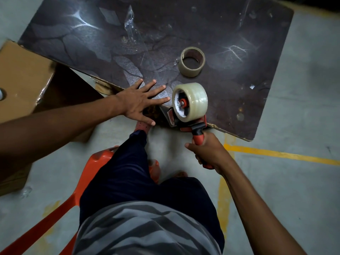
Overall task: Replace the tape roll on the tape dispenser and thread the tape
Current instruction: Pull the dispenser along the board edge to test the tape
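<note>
The right hand [207, 153] is clenched around the red and black handle of the tape dispenser [185, 115], which sits at the near edge of the counter [239, 85] with its front end resting on the surface. The left hand [139, 103] lies flat with fingers spread wide, grasping nothing, its palm pressed on the counter's near edge just left of the dispenser, fingertips close to the roll.

The new tape roll [193, 101] is mounted on the dispenser's red hub: a fat, full cylinder of clear glossy tape, milky where the layers stack, around a white core printed with dark lettering. The dispenser frame is red plastic with metal parts near the front.

Farther back on the counter stands the old tape roll [192, 61], a thin brownish cardboard ring almost bare of tape, well apart from the dispenser. A crumpled clear tape strip [131, 26] lies toward the far side.

The counter is a dark brown board with a mottled, scuffed finish and rounded corners. A cardboard box [24, 80] stands to the left, an orange plastic chair [82, 181] sits beneath the person, and yellow lines [276, 154] cross the grey concrete floor [303, 199].
</note>
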`<state>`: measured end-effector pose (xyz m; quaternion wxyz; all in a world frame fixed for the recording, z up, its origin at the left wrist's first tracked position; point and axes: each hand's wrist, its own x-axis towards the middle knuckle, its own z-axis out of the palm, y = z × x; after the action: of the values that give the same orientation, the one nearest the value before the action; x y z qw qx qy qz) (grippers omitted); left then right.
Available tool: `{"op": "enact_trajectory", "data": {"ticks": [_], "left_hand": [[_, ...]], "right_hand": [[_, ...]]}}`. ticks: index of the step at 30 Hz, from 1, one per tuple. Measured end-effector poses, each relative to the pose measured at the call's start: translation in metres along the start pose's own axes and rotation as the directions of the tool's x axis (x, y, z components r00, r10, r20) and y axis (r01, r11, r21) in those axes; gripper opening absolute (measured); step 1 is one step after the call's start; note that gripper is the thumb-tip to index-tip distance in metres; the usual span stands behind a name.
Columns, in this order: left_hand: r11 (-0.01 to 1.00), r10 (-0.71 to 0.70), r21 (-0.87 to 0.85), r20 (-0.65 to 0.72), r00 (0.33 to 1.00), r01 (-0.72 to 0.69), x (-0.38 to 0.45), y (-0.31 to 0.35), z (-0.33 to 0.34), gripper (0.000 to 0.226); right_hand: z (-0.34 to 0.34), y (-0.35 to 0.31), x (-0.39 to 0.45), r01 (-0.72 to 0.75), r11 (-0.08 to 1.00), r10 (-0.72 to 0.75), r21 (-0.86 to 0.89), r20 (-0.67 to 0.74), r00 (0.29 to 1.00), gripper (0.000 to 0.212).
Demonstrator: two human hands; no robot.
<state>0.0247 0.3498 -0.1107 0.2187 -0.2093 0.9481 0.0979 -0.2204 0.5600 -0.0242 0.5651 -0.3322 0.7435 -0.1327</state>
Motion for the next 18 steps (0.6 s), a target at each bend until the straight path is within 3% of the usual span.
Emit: {"op": "enact_trajectory", "data": {"ticks": [8,18], "left_hand": [[1.000,-0.018,-0.015,0.014,1.000,0.018,-0.003,0.004,-0.006,0.098],[0.999,-0.013,-0.030,0.046,0.999,0.015,-0.003,0.006,-0.011,0.100]], "right_hand": [[0.005,-0.001,-0.005,-0.072,0.996,0.072,0.057,-0.001,0.997,0.035],[0.006,0.008,-0.003,0.008,1.000,-0.009,-0.019,-0.028,1.000,0.033]]}}
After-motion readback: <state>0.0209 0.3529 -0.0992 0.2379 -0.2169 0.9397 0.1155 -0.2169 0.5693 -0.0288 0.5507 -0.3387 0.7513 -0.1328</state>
